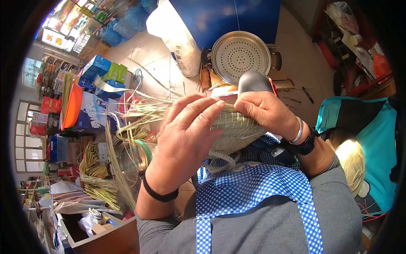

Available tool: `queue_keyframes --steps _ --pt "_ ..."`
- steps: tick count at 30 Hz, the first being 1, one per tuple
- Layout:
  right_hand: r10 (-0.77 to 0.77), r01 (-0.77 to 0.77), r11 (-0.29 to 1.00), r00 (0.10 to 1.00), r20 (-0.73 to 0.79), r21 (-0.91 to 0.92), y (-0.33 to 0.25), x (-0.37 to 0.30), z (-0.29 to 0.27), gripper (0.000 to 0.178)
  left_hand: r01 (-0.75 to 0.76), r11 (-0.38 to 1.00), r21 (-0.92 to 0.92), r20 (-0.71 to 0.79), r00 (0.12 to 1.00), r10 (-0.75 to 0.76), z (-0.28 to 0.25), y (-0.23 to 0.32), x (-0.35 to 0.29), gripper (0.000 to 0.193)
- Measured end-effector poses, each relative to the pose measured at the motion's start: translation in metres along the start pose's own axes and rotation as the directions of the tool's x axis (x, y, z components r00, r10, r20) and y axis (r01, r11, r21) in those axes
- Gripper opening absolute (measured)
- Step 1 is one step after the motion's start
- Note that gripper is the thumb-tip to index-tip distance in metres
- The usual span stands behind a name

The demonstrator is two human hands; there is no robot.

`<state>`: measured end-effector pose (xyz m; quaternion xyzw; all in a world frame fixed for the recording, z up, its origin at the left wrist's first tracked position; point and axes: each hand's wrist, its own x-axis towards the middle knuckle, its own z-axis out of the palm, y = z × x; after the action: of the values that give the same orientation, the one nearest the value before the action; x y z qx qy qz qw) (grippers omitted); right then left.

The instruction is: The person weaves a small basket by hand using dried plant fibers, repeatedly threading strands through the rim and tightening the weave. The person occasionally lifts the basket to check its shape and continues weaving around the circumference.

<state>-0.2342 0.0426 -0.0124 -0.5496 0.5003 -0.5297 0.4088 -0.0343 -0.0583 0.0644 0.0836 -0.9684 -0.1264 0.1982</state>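
On my remote feed, the left hand [188,127] lies palm-down with its fingers nearly straight and close together; I cannot tell whether it has hold of any strips. I see the right hand [268,111] curled, thumb and fingers pinching the upper rim of the woven piece [237,129]. That piece sits between and below both hands: pale straw-green, tight mesh, curved like a shallow bowl.

Loose strips [141,111], flat and ribbon-like, fan out leftward from the left hand. Below the gap between the hands, a pale rope-like coil [220,163] rests near a blue-and-white checked apron [253,186]. Right wrist: smooth metal bangle [298,130]. Left wrist: dark braided band [158,191].

Left of the left forearm, I note a bundle of dry yellow-green stalks [94,178]. Ahead of the right hand, a round metal pan [241,57], its base perforated in rings, is set above the pale tiled floor [298,76].

Farther out: glossy blue panel [237,17] beyond the pan; stacked cartons [95,67] ahead and left of the left hand; teal cloth [380,139] to the right of the right forearm.
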Motion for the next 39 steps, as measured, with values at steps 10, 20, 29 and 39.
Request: queue_keyframes --steps 10,20,29,39 --pt "-0.042 -0.002 0.970 0.984 -0.173 -0.244 0.001 0.004 0.011 0.015 0.073 0.994 -0.087 0.160 0.985 -0.058 0.030 -0.016 0.022 0.042" --pt "-0.043 -0.045 0.947 0.964 -0.263 -0.318 0.011 0.004 0.019 0.013 0.474 0.721 -0.506 0.583 0.804 -0.119 0.026 -0.053 0.033 0.017" --pt "-0.039 0.013 0.938 0.997 -0.067 -0.348 0.015 0.007 -0.014 0.012 0.392 0.876 -0.280 0.517 0.831 -0.207 0.030 -0.035 0.034 0.017" --pt "-0.158 0.122 0.771 0.988 -0.001 -0.625 -0.009 -0.002 -0.021 0.020 0.426 0.747 -0.511 0.420 0.882 -0.215 0.044 -0.045 0.028 0.010"
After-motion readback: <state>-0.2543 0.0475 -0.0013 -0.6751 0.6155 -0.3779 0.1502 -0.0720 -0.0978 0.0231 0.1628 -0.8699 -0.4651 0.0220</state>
